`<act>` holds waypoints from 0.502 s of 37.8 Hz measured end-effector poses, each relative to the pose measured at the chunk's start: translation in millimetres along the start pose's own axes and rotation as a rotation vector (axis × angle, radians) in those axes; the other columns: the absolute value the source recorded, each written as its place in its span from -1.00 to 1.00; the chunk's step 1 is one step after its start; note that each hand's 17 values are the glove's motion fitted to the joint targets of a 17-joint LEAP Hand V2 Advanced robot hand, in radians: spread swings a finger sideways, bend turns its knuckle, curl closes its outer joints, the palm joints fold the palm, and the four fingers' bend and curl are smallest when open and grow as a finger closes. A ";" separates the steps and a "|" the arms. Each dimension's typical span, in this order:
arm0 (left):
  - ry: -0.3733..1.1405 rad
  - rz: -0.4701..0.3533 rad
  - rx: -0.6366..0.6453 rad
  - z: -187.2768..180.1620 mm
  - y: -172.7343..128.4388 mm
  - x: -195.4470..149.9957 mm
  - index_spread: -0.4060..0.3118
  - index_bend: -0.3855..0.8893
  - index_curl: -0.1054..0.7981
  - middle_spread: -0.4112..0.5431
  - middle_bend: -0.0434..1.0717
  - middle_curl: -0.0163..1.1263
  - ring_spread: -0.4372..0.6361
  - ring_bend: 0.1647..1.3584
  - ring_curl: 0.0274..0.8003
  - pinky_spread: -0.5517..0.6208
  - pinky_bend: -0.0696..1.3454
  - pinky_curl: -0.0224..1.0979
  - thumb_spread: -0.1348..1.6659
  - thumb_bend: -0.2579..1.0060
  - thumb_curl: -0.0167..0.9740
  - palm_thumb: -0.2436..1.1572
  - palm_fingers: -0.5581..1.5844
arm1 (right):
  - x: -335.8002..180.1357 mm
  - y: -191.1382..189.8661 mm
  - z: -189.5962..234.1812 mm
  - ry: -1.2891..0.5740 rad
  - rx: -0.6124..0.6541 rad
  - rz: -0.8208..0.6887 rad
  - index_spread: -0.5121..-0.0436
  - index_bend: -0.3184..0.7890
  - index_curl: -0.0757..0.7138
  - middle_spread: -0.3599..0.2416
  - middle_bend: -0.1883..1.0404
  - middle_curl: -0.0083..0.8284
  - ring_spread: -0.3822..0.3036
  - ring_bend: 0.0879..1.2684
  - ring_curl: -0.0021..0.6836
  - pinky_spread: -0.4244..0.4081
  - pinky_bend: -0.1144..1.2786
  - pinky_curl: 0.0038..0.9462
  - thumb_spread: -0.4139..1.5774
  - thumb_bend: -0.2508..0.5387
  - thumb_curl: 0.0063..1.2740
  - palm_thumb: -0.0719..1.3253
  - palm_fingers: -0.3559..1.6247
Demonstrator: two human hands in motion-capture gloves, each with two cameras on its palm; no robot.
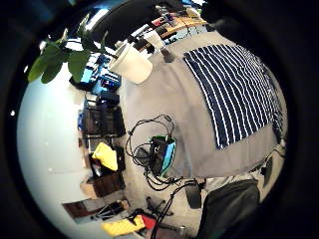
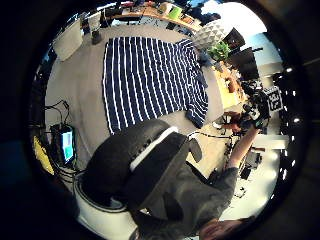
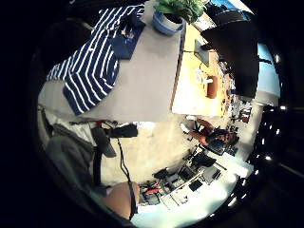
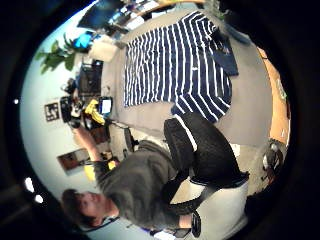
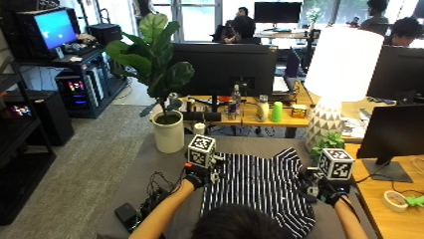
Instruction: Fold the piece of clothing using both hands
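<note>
Both hands hover above the striped shirt [image 5: 262,186] on the table [image 5: 159,164].

I can read no words, numbers, labels or brand marks anywhere around me. The striped shirt [image 5: 260,186] spread in front of me carries only its white lines, with no print or tag that I can make out. The lit monitor [image 5: 55,26] off to my left shows a plain blue screen whose contents are too small to read, and the bottles [image 5: 234,102] on the far desk show no label I can decipher.
</note>
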State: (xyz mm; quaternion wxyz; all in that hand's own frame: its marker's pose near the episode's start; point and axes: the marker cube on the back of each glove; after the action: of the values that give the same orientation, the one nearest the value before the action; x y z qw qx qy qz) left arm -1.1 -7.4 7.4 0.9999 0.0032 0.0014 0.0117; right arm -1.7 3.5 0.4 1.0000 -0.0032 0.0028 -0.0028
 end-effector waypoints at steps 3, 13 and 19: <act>-0.007 0.015 -0.021 9.6 -4.1 -0.7 0.07 -0.18 -0.65 0.12 -0.72 -0.92 0.06 -0.40 -0.72 0.24 -0.32 -0.74 -0.32 -0.61 -0.89 -0.64 -0.24 | -1.0 2.1 3.4 0.009 -0.013 -0.004 0.41 -0.23 -0.63 0.17 -0.25 -0.72 0.16 -0.42 -0.60 0.31 -0.24 -0.71 -0.01 0.27 -0.88 -0.34 -0.06; -0.061 0.087 -0.110 46.8 -1.9 7.0 0.06 -0.29 -0.59 0.33 -0.66 -0.82 0.23 -0.15 -0.45 0.44 -0.12 -0.54 -0.03 -0.61 -0.72 -0.56 -0.44 | 0.8 -2.3 30.1 0.053 -0.089 0.011 -0.03 -0.29 -0.52 0.21 -0.33 -0.52 0.23 -0.37 -0.32 0.49 -0.04 -0.45 0.34 0.20 -0.79 -0.22 -0.29; -0.073 0.141 -0.214 90.5 -5.0 15.0 0.03 -0.21 -0.55 0.36 -0.62 -0.78 0.27 -0.08 -0.41 0.44 -0.05 -0.48 0.04 -0.60 -0.63 -0.50 -0.47 | -5.6 -7.9 63.1 0.033 -0.150 -0.002 -0.13 -0.26 -0.51 0.23 -0.32 -0.44 0.28 -0.35 -0.27 0.53 -0.01 -0.40 0.40 0.10 -0.74 -0.17 -0.32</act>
State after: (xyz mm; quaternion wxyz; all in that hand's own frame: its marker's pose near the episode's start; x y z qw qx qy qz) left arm 14.3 -12.7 97.9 0.9906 -0.1029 -0.0363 0.0820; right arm -7.0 -4.1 63.6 0.9967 -0.0782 0.0194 -0.0038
